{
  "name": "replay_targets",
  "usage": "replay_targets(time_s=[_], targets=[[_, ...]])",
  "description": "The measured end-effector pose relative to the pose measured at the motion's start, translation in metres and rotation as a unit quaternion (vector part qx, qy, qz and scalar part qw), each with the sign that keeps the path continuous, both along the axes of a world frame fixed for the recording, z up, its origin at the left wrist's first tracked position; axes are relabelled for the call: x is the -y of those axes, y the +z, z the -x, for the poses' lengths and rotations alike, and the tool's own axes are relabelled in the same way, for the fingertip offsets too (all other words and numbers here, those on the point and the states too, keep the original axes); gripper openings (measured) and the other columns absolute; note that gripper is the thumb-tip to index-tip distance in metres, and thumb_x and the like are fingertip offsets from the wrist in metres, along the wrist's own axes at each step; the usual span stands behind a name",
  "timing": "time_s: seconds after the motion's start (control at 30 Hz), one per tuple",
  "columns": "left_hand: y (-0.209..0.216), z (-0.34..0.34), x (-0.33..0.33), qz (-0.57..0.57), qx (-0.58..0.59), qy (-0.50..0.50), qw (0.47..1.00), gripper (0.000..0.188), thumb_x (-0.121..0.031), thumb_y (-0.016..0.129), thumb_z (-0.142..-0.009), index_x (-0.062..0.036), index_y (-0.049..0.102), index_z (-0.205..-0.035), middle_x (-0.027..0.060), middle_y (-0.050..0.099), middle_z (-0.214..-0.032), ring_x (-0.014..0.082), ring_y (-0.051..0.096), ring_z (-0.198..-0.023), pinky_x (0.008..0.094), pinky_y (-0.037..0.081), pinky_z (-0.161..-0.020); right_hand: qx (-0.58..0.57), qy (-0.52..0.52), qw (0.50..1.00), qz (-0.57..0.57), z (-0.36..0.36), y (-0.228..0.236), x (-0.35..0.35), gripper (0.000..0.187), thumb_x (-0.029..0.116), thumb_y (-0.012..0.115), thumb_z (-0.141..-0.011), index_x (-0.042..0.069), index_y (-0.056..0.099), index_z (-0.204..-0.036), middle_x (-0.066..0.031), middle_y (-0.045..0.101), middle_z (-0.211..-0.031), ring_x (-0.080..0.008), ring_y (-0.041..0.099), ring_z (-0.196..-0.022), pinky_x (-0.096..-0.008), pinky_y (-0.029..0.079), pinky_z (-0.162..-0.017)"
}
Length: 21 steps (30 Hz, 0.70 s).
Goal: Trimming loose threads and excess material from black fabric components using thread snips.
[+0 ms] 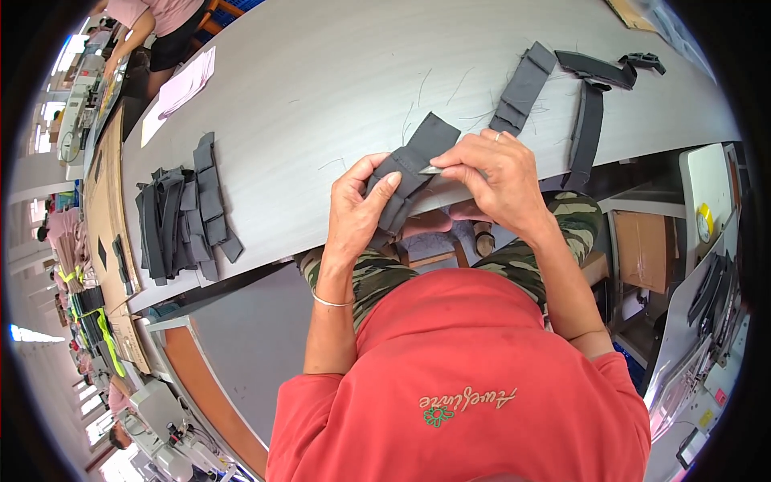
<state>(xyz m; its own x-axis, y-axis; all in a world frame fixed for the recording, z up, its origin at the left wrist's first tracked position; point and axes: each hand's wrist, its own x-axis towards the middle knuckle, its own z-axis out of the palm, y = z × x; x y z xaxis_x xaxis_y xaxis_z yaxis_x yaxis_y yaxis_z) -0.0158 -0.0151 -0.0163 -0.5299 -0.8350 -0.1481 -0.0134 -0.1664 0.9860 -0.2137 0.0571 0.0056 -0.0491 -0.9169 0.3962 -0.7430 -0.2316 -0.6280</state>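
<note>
A dark grey sewn fabric strip (434,138) with folded sections slants over the front edge of the table. My left hand (361,201) grips it, thumb on top and fingers beneath. Against the strip's right side is the metal tip of a small pointed tool (430,170), pinched in my right hand (498,177); the rest of that tool is hidden by my fingers. Just beyond my right hand lies another strip (526,84) with loose threads around it. Further right are more strips (585,132). A pile of similar strips (173,225) rests at the left.
Pale pink sheets (186,84) lie at the table's far left, near a co-worker in a pink top (165,16). Loose threads are scattered on the grey table (305,80). Below right stand a cardboard box (642,251) and a yellow tape roll (704,222). Sewing machines (157,418) line the left.
</note>
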Motion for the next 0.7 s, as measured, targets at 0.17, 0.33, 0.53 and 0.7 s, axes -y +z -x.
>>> replay_targets(time_s=[0.17,0.33,0.53,0.7], targets=[[-0.001,0.0,0.0,0.018,-0.001,0.0,1.0,0.024,-0.011,0.064,-0.089,0.0006,0.06,-0.11,0.0019,0.063,-0.092,0.0063,0.056,-0.082,0.0214,0.048,-0.07,0.107,-0.03,0.994,-0.011,-0.007,0.002,0.002,0.015,0.009,0.068,-0.076,0.008,0.069,-0.091,-0.0043,0.064,-0.076,-0.0209,0.056,-0.068,-0.0317,0.044,-0.063],[0.006,0.003,-0.002,0.012,-0.002,0.001,1.0,0.021,-0.009,0.065,-0.087,-0.0002,0.059,-0.106,0.0022,0.064,-0.089,0.0063,0.056,-0.08,0.0211,0.048,-0.069,0.089,-0.018,0.996,-0.003,-0.009,0.001,0.003,0.015,0.011,0.069,-0.077,0.01,0.068,-0.092,-0.0039,0.064,-0.078,-0.0212,0.058,-0.069,-0.0322,0.045,-0.063],[0.012,0.005,-0.008,0.135,0.108,-0.003,0.985,0.018,-0.007,0.069,-0.082,-0.0019,0.059,-0.096,0.0031,0.065,-0.084,0.0071,0.058,-0.072,0.0225,0.047,-0.063,0.125,-0.016,0.992,-0.008,-0.015,0.012,0.005,0.02,0.008,0.067,-0.077,0.005,0.068,-0.096,-0.0076,0.063,-0.078,-0.0213,0.058,-0.072,-0.031,0.045,-0.066],[0.026,0.011,-0.012,0.162,0.239,-0.023,0.957,0.02,-0.005,0.072,-0.075,-0.0037,0.06,-0.09,0.005,0.064,-0.08,0.0147,0.061,-0.076,0.029,0.047,-0.072,0.099,0.015,0.987,-0.124,-0.015,0.002,0.008,0.016,0.005,0.067,-0.075,0.005,0.068,-0.091,-0.0088,0.062,-0.075,-0.0219,0.057,-0.067,-0.0312,0.044,-0.062]])
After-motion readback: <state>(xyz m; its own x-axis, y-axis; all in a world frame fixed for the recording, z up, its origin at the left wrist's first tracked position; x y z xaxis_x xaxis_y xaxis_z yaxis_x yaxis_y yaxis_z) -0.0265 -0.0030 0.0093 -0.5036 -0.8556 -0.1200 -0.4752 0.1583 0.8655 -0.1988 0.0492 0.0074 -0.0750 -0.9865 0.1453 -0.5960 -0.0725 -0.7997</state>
